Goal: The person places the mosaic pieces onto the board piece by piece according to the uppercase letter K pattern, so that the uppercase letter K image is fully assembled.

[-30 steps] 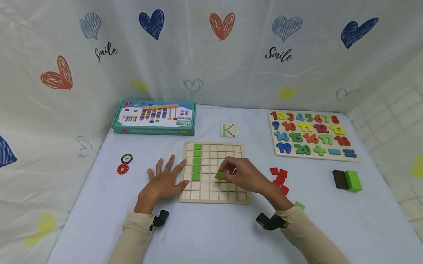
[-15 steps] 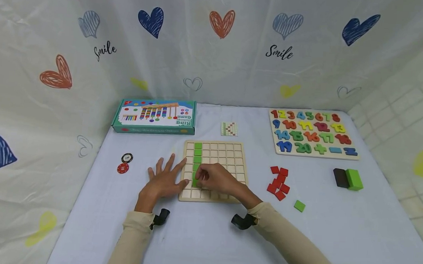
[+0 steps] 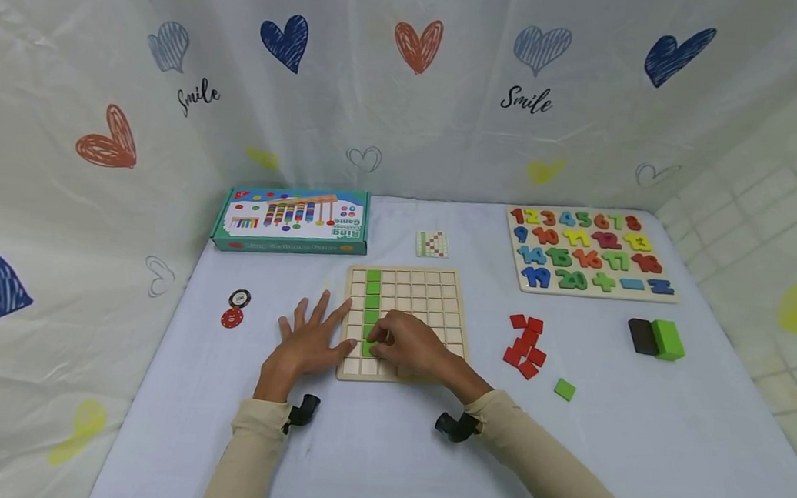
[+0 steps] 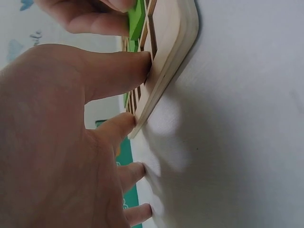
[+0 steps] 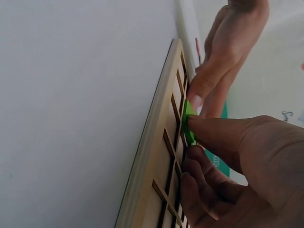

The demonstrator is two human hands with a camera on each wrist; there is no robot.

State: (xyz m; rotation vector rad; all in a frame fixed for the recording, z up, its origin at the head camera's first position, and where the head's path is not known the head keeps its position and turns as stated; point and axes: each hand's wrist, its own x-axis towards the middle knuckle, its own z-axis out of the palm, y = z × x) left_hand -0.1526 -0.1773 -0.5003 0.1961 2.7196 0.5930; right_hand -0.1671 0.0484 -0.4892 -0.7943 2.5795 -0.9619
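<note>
A wooden grid board (image 3: 443, 306) lies on the table with a column of green square tiles (image 3: 372, 290) near its left side. My left hand (image 3: 308, 343) is spread flat, its thumb and index finger touching the board's left edge and the other fingers on the cloth. Over the lower end of that column, my right hand (image 3: 412, 346) pinches a green tile (image 5: 188, 121) between thumb and fingers. In the left wrist view the held tile (image 4: 137, 21) appears tilted at the grid, and whether it sits fully in a square cannot be told.
Several red tiles (image 3: 527, 343) and one loose green tile (image 3: 564, 389) lie right of the board. Behind it is a small pattern card (image 3: 432, 244). A ring game box (image 3: 289, 222), two chips (image 3: 232, 317), a number board (image 3: 590, 289) and black and green blocks (image 3: 668, 340) stand around.
My right hand has carried the green tile leftward across the board to the lower end of the green column, then shifted only slightly. The left hand has stayed in place.
</note>
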